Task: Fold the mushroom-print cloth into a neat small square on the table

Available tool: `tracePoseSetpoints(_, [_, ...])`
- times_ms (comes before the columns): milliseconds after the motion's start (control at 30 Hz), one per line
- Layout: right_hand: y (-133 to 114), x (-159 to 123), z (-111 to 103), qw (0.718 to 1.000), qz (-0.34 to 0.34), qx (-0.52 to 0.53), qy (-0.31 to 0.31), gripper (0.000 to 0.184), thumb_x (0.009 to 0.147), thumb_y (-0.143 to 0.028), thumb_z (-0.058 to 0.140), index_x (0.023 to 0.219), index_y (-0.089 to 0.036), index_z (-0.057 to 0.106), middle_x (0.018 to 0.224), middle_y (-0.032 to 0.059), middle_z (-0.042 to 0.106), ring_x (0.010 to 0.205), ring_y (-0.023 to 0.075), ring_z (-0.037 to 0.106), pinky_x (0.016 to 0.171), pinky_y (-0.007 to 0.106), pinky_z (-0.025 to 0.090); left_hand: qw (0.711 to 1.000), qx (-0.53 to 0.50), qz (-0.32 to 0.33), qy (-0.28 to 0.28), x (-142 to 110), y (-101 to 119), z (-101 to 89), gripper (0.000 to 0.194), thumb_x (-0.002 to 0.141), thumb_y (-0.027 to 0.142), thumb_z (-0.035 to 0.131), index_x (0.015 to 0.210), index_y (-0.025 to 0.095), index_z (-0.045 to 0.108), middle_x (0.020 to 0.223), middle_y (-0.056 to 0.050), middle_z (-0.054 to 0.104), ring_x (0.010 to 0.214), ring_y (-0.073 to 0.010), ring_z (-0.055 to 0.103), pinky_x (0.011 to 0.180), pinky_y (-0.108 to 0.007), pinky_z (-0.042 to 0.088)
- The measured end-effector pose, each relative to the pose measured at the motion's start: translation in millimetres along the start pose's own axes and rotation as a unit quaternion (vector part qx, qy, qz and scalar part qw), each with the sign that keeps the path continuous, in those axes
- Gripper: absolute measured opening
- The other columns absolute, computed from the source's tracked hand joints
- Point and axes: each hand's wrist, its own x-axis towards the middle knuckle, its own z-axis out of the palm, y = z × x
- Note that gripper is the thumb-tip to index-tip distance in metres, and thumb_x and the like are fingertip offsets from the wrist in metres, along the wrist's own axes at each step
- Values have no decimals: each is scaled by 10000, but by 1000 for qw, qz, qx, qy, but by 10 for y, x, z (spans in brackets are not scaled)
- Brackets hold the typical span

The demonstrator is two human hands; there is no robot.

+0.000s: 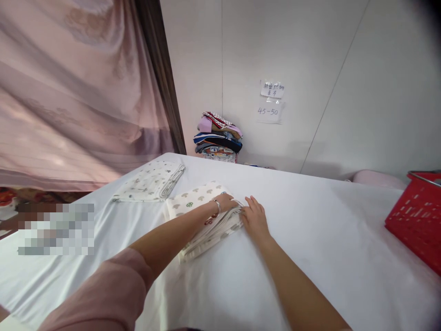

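A folded white cloth with a mushroom print (193,198) lies on the white-covered table (310,239). My left hand (225,202), with a bracelet on the wrist, rests on top of it near its right edge, fingers curled down over the fabric. My right hand (254,216) lies flat against the cloth's right edge, fingers stretched out and touching the layered folds. A second folded white cloth with small prints (151,181) lies to the left, apart from both hands.
A stack of coloured folded clothes (218,137) sits at the far edge against the wall, under two paper notes (271,101). A red plastic basket (418,216) stands at the right. A pink curtain (76,92) hangs on the left.
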Motion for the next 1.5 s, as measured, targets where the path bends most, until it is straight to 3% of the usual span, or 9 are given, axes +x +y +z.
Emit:
tracePoseSetpoints(500, [-44,53,97,999,15,-31,-40,181,826,-191,505,949,-187,639,1329,102,440,1273,282,296,950,436,317,1000,-1,-3,18,-104,57,-1,334,764,429,427,861,230,678,903,-21,674,848,-189,597,733,-249,453])
tracePoseSetpoints(700, [-51,85,225,998,33,-48,-36,223,833,-179,481,995,-179,634,1344,112,422,1277,291,294,950,451,306,1000,-12,3,27,-174,68,3,299,740,402,484,958,298,660,969,22,661,883,-172,591,751,-235,445])
tracePoseSetpoints(867, [-6,72,247,999,-6,-24,-26,249,850,-112,398,930,-164,628,1340,97,430,1297,251,264,970,423,300,1000,-14,9,22,-201,60,-29,400,740,510,479,1011,268,646,962,7,665,890,-180,593,757,-237,447])
tracePoseSetpoints(1000, [21,48,164,999,-29,-11,-36,237,873,-151,390,944,-166,615,1357,72,414,1302,216,257,990,380,294,1000,-8,5,24,-201,47,-20,387,785,488,421,1003,263,648,988,5,665,918,-179,594,787,-243,448])
tracePoseSetpoints(1167, [-11,23,31,996,26,-46,-77,209,861,-255,466,956,-185,639,1386,91,370,1308,256,237,990,419,268,1000,0,12,25,-175,44,22,361,792,467,418,992,280,652,1046,14,652,968,-180,580,837,-246,434])
tracePoseSetpoints(1333, [-58,39,57,987,80,-68,-125,227,851,-250,465,935,-163,657,1370,129,386,1295,286,261,981,468,259,1000,0,13,27,-147,46,49,362,788,477,423,988,285,656,1060,18,644,975,-178,575,844,-240,431])
tracePoseSetpoints(1500, [-32,45,186,992,69,-51,-91,235,837,-178,443,935,-148,655,1341,144,419,1265,304,310,944,478,302,999,-5,20,25,-161,55,44,384,784,490,432,1010,270,652,1060,0,639,967,-189,573,839,-258,430])
